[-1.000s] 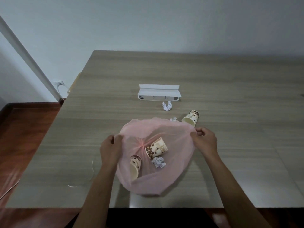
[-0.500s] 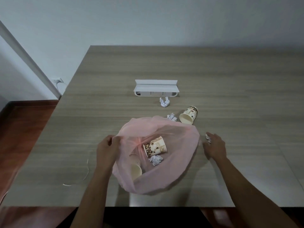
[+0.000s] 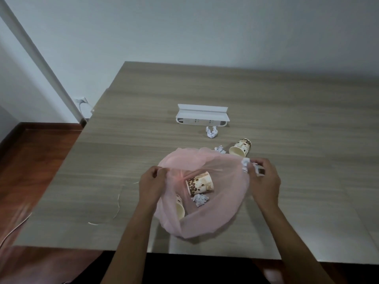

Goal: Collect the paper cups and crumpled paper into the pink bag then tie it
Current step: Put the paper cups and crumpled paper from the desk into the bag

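Observation:
The thin pink bag [image 3: 221,220] lies open on the table near its front edge. My left hand [image 3: 152,182] pinches the bag's left rim. My right hand [image 3: 264,179] holds a crumpled paper ball [image 3: 246,164] at the bag's right rim. Inside the bag I see a brown-spotted paper cup [image 3: 200,183] on its side, a second cup [image 3: 180,209] partly behind the film, and a paper ball [image 3: 200,199]. Beyond the bag lie another cup [image 3: 240,150] on its side and two paper balls, one by the rim [image 3: 219,149] and one farther back [image 3: 211,132].
A white power strip box [image 3: 202,115] sits mid-table behind the paper. A thin pale string [image 3: 117,206] curls on the wooden table [image 3: 123,152] left of my left arm. The table's left edge drops to a red-brown floor; a wall socket and cable are at the left.
My right hand let go of the bag's right rim, reached down to the table, picked up a crumpled paper ball and brought it back to the rim. My left hand kept its hold.

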Demonstrator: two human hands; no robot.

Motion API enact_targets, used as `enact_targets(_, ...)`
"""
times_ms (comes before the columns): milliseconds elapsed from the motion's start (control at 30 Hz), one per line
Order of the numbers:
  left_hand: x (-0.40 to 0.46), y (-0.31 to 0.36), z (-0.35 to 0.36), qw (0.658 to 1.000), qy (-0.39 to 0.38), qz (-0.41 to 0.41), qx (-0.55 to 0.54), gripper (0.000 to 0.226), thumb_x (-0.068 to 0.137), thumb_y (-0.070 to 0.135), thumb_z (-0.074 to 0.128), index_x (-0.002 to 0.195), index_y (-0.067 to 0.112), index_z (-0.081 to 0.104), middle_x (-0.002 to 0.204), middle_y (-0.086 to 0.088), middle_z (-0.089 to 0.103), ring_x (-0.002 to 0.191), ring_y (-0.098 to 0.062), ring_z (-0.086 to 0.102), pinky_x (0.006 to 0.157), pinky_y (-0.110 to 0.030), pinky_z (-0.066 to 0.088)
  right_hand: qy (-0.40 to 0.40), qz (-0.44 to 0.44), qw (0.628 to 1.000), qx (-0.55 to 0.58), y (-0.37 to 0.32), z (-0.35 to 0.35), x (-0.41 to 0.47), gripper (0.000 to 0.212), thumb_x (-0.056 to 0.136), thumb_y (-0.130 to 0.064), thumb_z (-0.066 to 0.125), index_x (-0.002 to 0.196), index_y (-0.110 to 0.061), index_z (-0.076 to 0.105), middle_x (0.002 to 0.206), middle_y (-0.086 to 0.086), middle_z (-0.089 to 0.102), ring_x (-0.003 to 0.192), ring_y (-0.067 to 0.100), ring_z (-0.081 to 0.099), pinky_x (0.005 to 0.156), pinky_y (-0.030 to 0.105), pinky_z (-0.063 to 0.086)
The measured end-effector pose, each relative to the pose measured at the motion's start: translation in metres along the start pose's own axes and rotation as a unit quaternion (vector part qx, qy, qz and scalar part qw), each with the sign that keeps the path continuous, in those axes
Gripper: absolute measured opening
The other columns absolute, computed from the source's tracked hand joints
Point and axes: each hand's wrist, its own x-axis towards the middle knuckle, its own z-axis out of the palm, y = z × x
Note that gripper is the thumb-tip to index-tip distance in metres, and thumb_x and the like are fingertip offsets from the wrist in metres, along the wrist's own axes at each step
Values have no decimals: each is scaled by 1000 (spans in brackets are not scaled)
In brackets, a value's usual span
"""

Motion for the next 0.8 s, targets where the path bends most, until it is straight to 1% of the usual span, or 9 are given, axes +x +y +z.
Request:
enact_targets(67,-2,3,3,1000,-13,-5,-13,19,85,23,58,75,9,66,65,3,59,58,-9,48,53,-25,37,-94,-35,995,-1,-35,8,-23,13,90,-21,66,102,-28,65,103,-6,62,85,1,58,70,19,44)
enact_targets(100,-3,2,4,1000,-17,-9,-16,19,85,23,58,75,9,66,67,2,61,59,-10,49,54,-26,38,-184,-37,982,-9,-47,14,-35,16,90,-25,67,106,-29,66,107,-8,61,90,0,58,73,17,44)
enact_targets(167,-6,-4,8,1000,-23,-10,-19,18,84,23,57,74,12,67,69,0,65,61,-12,53,57,-28,41,-383,-65,921,-35,-60,27,-55,32,85,-29,72,116,-25,67,115,-4,61,103,11,59,82,15,43)
enact_targets(233,-5,-4,11,999,-26,-11,-23,19,83,23,57,70,13,67,68,1,64,62,-13,53,58,-29,41,-495,-103,861,-64,-58,36,-68,43,84,-30,74,125,-22,65,124,3,62,113,17,55,90,17,38)
enact_targets(300,-5,-1,13,999,-15,-18,-34,19,82,22,57,68,11,64,64,2,60,60,-13,50,56,-28,39,-476,-106,871,-54,-50,35,-71,40,86,-29,71,126,-23,64,128,1,62,115,13,55,92,17,38)
enact_targets(433,-15,-5,17,999,5,-34,-32,21,82,20,56,63,13,60,61,3,55,59,-13,47,54,-27,36,-369,-76,926,4,-36,17,-45,27,89,-24,68,114,-30,69,116,-10,65,95,1,58,80,12,42)
enact_targets(500,-21,-7,22,998,22,-43,-42,20,83,20,57,69,9,63,65,0,59,61,-14,49,56,-28,38,-333,-86,939,-5,-25,11,-17,26,88,-21,67,112,-29,69,112,-17,62,99,3,55,86,21,44)
enact_targets(633,-43,-5,30,994,75,-45,-64,18,82,22,55,72,12,66,65,-2,61,60,-14,51,57,-30,40,-272,-73,959,-18,-3,17,53,22,86,-14,66,107,-17,70,108,-6,67,103,16,58,95,38,47)
enact_targets(800,-73,-13,39,986,144,-69,-44,18,80,29,55,69,22,66,60,9,63,56,-8,53,52,-25,42,-330,-86,936,-86,32,62,122,28,85,-10,63,113,-10,67,117,11,67,114,30,57,102,37,41)
